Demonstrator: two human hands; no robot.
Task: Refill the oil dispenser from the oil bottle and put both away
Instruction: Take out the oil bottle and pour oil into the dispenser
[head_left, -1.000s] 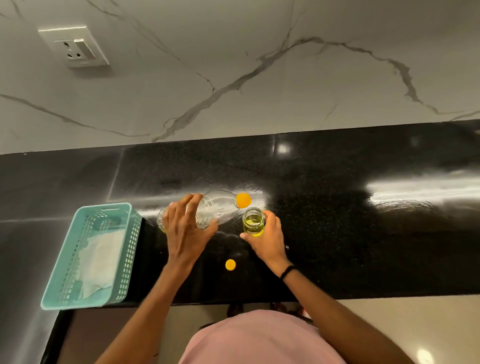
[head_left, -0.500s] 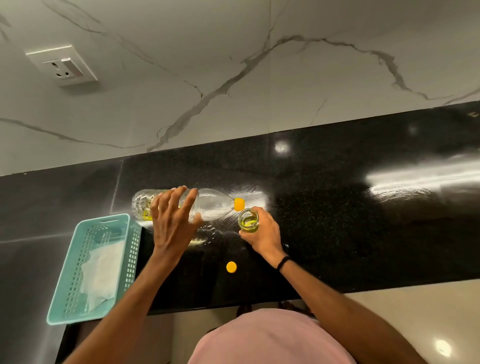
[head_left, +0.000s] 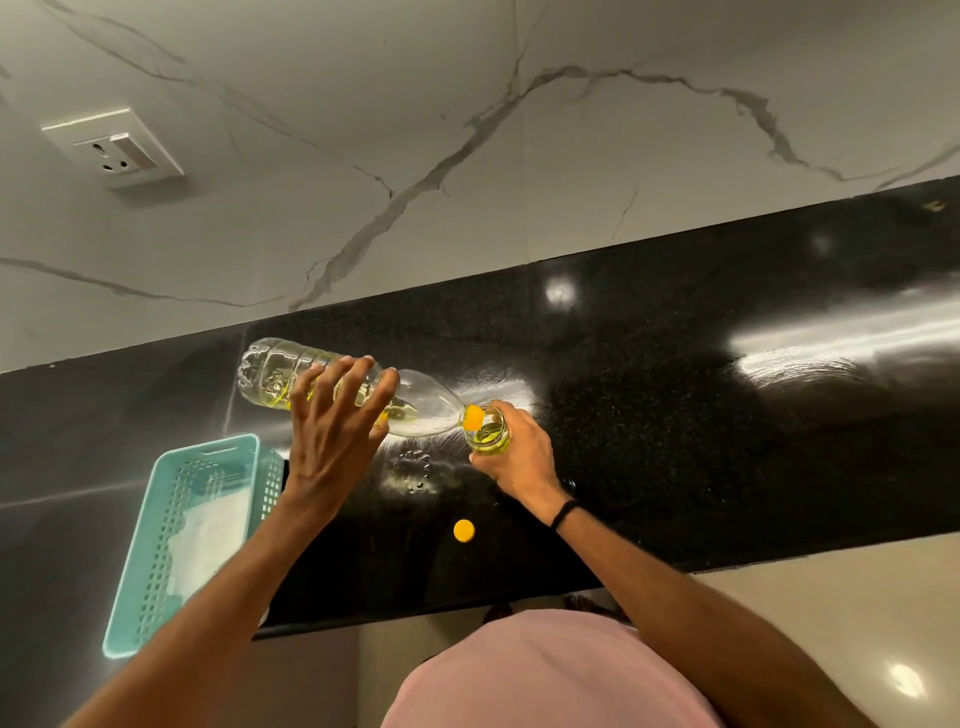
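Note:
A clear plastic oil bottle (head_left: 426, 405) with a little yellow oil lies nearly horizontal above the black counter, its orange neck at the mouth of a small glass oil dispenser (head_left: 488, 435). My left hand (head_left: 335, 436) grips the bottle around its middle. My right hand (head_left: 519, 457) holds the dispenser, which stands on the counter with yellow oil inside. An orange cap (head_left: 463, 531) lies loose on the counter nearer to me, between my two forearms.
A teal plastic basket (head_left: 156, 545) with white paper inside sits at the counter's left front edge. The black counter (head_left: 727, 441) runs to the right, backed by a marble wall with a socket (head_left: 117, 148). The counter's front edge is close to my body.
My left hand has tipped the bottle flatter, swinging its base out to the left, and its neck has come down to the dispenser's mouth. My right hand has stayed on the dispenser.

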